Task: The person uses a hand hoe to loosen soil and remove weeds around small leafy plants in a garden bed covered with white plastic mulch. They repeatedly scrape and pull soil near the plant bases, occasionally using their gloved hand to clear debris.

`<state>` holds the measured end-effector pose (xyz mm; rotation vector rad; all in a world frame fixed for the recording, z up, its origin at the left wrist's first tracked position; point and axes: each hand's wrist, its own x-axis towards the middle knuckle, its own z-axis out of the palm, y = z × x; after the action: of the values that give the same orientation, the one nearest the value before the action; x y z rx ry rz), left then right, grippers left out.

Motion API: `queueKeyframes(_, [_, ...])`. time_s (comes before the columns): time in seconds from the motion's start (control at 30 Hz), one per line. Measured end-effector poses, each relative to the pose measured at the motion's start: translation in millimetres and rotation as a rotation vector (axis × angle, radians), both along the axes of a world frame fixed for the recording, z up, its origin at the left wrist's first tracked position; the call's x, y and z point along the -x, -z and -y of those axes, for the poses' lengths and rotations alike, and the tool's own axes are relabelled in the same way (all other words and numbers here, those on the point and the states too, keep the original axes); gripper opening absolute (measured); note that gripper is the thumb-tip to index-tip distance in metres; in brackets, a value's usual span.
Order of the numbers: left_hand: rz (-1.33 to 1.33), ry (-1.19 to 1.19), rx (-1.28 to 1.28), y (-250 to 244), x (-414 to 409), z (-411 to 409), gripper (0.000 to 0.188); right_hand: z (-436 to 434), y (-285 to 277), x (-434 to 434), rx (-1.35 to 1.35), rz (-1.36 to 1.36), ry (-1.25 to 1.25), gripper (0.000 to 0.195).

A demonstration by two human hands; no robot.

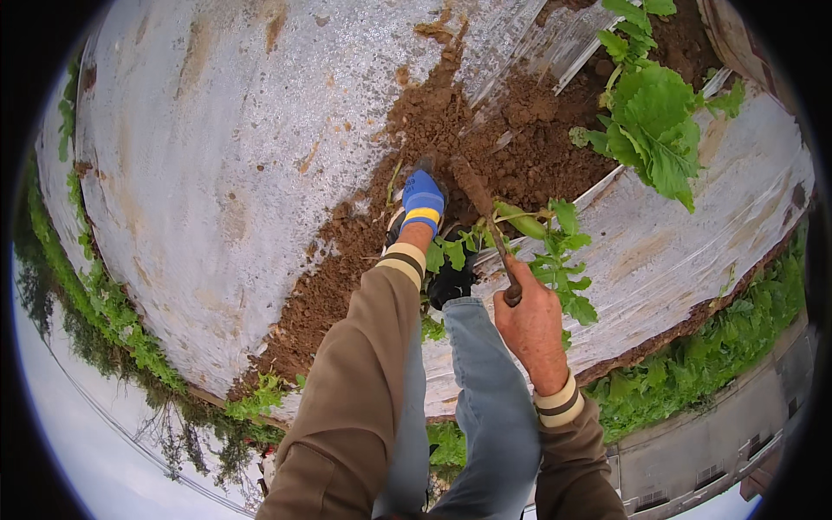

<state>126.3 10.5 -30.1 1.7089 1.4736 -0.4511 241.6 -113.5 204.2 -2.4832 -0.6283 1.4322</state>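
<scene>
My left hand point(424, 195), in a blue glove with a yellow band, reaches down to the loose brown soil point(429, 123); its fingertips are dark and hard to make out, so whether they grip anything does not show. My bare right hand point(532, 318) is closed around the handle of a soil-caked hand tool point(482, 201). That tool's broad end rests in the soil just right of the glove; its exact kind is hidden by dirt. A pale green root vegetable point(520, 220) with leaves point(565, 260) lies beside the tool, above my right hand in the view.
Silvery plastic mulch film point(208, 162) covers the ground on both sides of the soil strip. A large leafy plant point(653, 123) grows at upper right. My dark shoe point(452, 273) stands by the soil. Green crop rows point(708, 357) and a grey building point(695, 442) lie at lower right.
</scene>
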Motion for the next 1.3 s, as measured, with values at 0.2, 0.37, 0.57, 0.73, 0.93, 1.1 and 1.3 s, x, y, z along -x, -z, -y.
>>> queueKeyframes(0.2, [0.1,-0.319,0.294,-13.5,8.1,-31.5,0.043,13.3,-18.7,-2.5,-0.077,0.056,0.006,0.05])
queueKeyframes(0.37, [0.222,-0.594,0.466,-18.3,-2.0,-49.5,0.047,15.4,17.9,21.1,-0.136,0.125,-0.153,0.059])
queueKeyframes(0.57, [0.313,-0.846,0.623,-25.2,-8.0,-49.9,0.053,32.7,41.9,70.2,-0.112,0.205,-0.399,0.06])
queueKeyframes(0.73, [0.347,-1.097,0.749,-48.7,-21.1,-31.8,0.058,40.1,56.4,76.6,-0.027,0.2,-0.443,0.06])
queueKeyframes(0.93, [0.813,-1.324,0.589,-84.9,34.0,-0.9,0.054,41.0,64.7,72.0,-0.015,0.145,-0.424,0.065])
queueKeyframes(1.1, [0.781,-1.281,0.54,-140.6,74.8,-17.8,0.053,25.8,52.4,63.6,-0.004,0.084,-0.245,0.053])
queueKeyframes(1.3, [0.591,-1.341,0.517,-211.6,72.5,-26.3,0.048,27.5,-11.0,51.9,-0.093,-0.078,0.229,0.038])
